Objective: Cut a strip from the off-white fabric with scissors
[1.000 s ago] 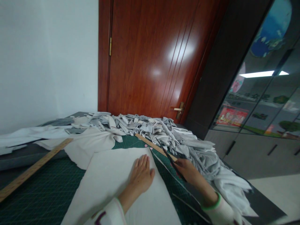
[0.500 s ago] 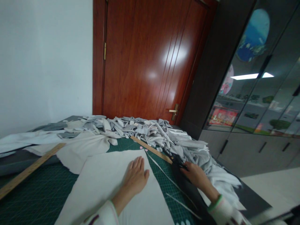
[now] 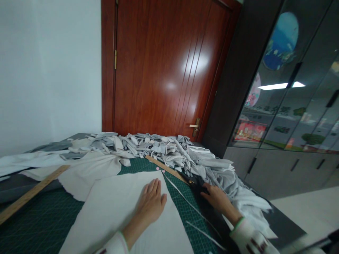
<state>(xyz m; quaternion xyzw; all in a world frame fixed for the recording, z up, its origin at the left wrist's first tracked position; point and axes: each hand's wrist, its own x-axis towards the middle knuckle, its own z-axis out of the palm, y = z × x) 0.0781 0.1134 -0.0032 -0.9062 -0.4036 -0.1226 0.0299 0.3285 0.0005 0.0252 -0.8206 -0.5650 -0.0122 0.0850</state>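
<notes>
My left hand (image 3: 151,203) lies flat, fingers together, on a sheet of white fabric (image 3: 116,208) spread over a green cutting mat (image 3: 39,222). My right hand (image 3: 217,198) rests at the mat's right side, fingers curled on black scissors (image 3: 195,182) that lie by a wooden ruler (image 3: 166,170). A thin cut strip of white fabric (image 3: 185,201) runs along the mat between the sheet and the scissors.
A big heap of grey and white fabric strips (image 3: 169,148) fills the table's far and right side. A second wooden ruler (image 3: 29,194) lies at the left, by more loose white cloth (image 3: 87,169). A red-brown door (image 3: 164,67) and dark glass cabinets (image 3: 288,102) stand behind.
My right hand with the scissors has moved away from the sheet's edge toward the ruler and the heap. A thin strip now lies apart from the sheet. My left hand stays put.
</notes>
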